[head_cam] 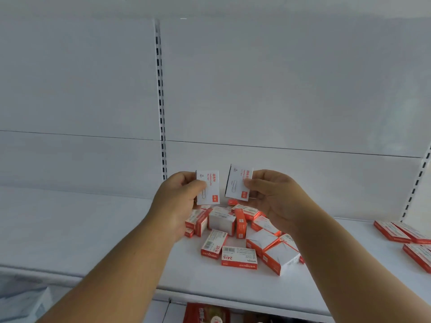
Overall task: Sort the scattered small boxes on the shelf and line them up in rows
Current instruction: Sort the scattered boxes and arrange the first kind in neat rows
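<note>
A heap of several small red-and-white boxes (pixel 235 231) lies scattered on the white shelf (pixel 93 229), just below my hands. My left hand (pixel 177 201) holds one white paper-clip box (pixel 210 186) upright above the heap. My right hand (pixel 272 197) grips a second, matching paper-clip box (pixel 238 180) beside it, slightly tilted. The two held boxes are apart, with a narrow gap between them. Two flat staple boxes marked 24/6 (pixel 239 257) lie at the front of the heap.
Several more red boxes (pixel 401 231) lie at the shelf's far right. The white back panel has slotted uprights (pixel 161 101). Below the front edge a lower shelf holds a red package (pixel 205 313).
</note>
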Available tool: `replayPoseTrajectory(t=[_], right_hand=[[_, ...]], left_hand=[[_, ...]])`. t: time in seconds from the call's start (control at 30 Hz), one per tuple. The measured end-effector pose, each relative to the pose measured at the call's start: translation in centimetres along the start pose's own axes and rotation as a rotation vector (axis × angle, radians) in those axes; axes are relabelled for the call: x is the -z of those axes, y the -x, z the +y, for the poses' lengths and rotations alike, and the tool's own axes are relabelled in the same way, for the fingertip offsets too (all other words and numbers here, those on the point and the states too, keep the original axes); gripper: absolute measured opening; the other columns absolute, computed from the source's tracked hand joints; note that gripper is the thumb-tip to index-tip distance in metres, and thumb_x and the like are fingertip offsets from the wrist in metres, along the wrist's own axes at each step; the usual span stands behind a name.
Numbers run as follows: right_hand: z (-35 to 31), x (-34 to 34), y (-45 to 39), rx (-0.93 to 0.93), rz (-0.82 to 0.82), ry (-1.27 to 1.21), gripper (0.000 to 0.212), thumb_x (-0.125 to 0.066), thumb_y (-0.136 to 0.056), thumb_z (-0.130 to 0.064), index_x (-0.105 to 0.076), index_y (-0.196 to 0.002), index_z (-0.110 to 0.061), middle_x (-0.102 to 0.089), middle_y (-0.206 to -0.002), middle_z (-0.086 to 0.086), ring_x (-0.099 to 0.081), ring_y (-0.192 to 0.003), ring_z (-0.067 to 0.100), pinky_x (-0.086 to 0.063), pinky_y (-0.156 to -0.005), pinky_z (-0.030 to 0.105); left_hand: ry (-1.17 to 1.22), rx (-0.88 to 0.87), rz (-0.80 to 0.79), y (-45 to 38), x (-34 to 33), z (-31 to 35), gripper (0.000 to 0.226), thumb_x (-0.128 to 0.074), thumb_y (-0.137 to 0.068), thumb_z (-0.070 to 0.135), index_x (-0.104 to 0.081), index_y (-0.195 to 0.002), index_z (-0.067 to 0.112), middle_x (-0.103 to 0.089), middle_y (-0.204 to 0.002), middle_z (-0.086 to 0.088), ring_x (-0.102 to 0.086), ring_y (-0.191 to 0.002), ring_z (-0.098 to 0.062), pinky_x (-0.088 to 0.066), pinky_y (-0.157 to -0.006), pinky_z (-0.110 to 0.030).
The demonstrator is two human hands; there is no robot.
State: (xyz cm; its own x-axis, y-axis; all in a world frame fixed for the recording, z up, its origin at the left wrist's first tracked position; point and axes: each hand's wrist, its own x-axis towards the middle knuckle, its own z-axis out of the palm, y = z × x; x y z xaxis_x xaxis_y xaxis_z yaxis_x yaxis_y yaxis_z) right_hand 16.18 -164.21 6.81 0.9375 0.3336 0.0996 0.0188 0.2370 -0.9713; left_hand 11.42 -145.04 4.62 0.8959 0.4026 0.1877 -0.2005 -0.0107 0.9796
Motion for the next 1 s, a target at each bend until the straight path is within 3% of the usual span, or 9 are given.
replayPoseTrajectory(t=[0.13,0.33,0.57,0.7,0.8,0.93,1.0], right_hand=[[1.5,-5.7,-2.3,-0.009,-0.004,0.069,0.021,-0.065,-0.090,-0.003,-0.060,-0.105,0.010,-0.075,-0.092,0.018,-0.074,-0.085,0.032,-0.061,-0.074,0.041],[6.3,-17.0,-7.1,0.016,0.054,0.193,0.016,-0.066,-0.087,0.002,-0.060,-0.098,-0.008,-0.074,-0.088,0.024,-0.072,-0.077,0.036,-0.057,-0.062,0.037],[11.8,-27.4,-13.6,-0.127,0.240,0.427,0.015,-0.066,-0.088,-0.002,-0.060,-0.099,-0.010,-0.075,-0.082,0.018,-0.074,-0.066,0.028,-0.060,-0.058,0.035],[13.3,-28.7,-15.0,-0.223,0.351,0.668,0.013,-0.067,-0.086,-0.004,-0.064,-0.098,-0.009,-0.071,-0.081,0.018,-0.066,-0.058,0.025,-0.061,-0.054,0.035],[13.6,-28.8,-15.6,-0.241,0.364,0.928,0.015,-0.065,-0.087,-0.008,-0.067,-0.101,-0.013,-0.070,-0.083,0.012,-0.065,-0.062,0.027,-0.062,-0.068,0.039],[14.0,-29.4,-15.9,-0.224,0.395,1.298,0.019,-0.065,-0.086,-0.016,-0.068,-0.104,-0.015,-0.068,-0.103,0.005,-0.065,-0.089,0.025,-0.052,-0.073,0.030],[14.3,-29.5,-15.7,-0.176,0.442,1.333,0.019,-0.066,-0.085,-0.020,-0.064,-0.103,-0.015,-0.065,-0.106,0.005,-0.063,-0.094,0.025,-0.049,-0.073,0.029]], left_hand=[[-0.052,0.004,0.012,-2.2,6.1,-0.3,0.014,-0.062,-0.090,0.011,-0.071,-0.098,0.020,-0.078,-0.088,0.003,-0.074,-0.081,-0.014,-0.053,-0.060,-0.024],[-0.154,0.062,-0.024,-7.4,17.3,-2.4,0.020,-0.064,-0.085,0.004,-0.072,-0.099,0.015,-0.078,-0.088,0.000,-0.075,-0.081,-0.019,-0.058,-0.067,-0.032],[-0.401,0.121,-0.164,-15.8,28.8,-3.7,0.011,-0.069,-0.086,0.005,-0.072,-0.088,0.015,-0.077,-0.084,-0.001,-0.075,-0.070,-0.018,-0.062,-0.066,-0.034],[-0.483,0.207,-0.315,-18.7,30.0,-4.6,0.017,-0.065,-0.088,0.001,-0.071,-0.102,0.007,-0.076,-0.089,-0.008,-0.075,-0.069,-0.019,-0.062,-0.063,-0.034],[-0.591,0.219,-0.376,-19.8,29.4,-5.5,0.017,-0.065,-0.087,0.004,-0.071,-0.103,0.005,-0.075,-0.090,-0.015,-0.075,-0.080,-0.030,-0.061,-0.073,-0.042],[-0.902,0.151,-0.375,-20.6,29.4,-5.8,0.016,-0.073,-0.077,0.023,-0.071,-0.081,0.008,-0.068,-0.066,-0.008,-0.065,-0.060,-0.026,-0.046,-0.057,-0.026],[-1.004,0.069,-0.341,-20.8,29.6,-5.7,0.020,-0.077,-0.072,0.029,-0.066,-0.076,0.013,-0.064,-0.067,-0.004,-0.063,-0.065,-0.025,-0.042,-0.055,-0.025]])
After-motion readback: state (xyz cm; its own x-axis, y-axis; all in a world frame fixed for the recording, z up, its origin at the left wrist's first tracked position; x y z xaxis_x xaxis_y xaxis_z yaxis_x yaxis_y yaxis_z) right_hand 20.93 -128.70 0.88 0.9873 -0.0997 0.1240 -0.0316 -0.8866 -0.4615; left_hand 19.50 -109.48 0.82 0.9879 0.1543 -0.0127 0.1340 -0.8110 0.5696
